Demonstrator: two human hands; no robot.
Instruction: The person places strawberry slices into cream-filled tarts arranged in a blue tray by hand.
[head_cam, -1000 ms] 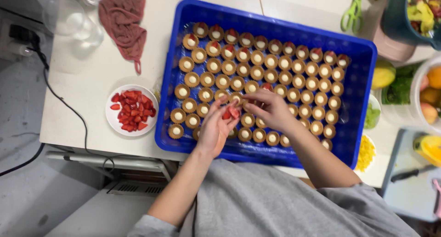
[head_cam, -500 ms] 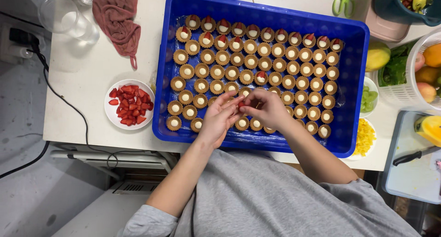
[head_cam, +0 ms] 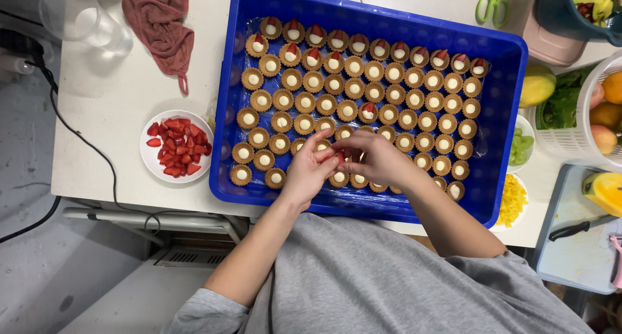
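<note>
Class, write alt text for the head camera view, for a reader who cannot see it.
Seen from above, a person's left hand and right hand meet over a blue tray of small cream-filled tart shells, pinching a strawberry piece. A white plate of cut strawberries sits left of the tray.

This was a kitchen. A blue tray [head_cam: 505, 114] of small tarts [head_cam: 324, 107] sat on a white counter [head_cam: 116, 94]. A basket of fruit [head_cam: 606, 114] stood right.

My left hand [head_cam: 310, 171] reaches toward one o'clock, my right hand [head_cam: 376, 160] toward eleven; their fingertips meet, pinched together at centre. Both forearms are bare, converging from the grey-sleeved shoulders at six o'clock.
</note>
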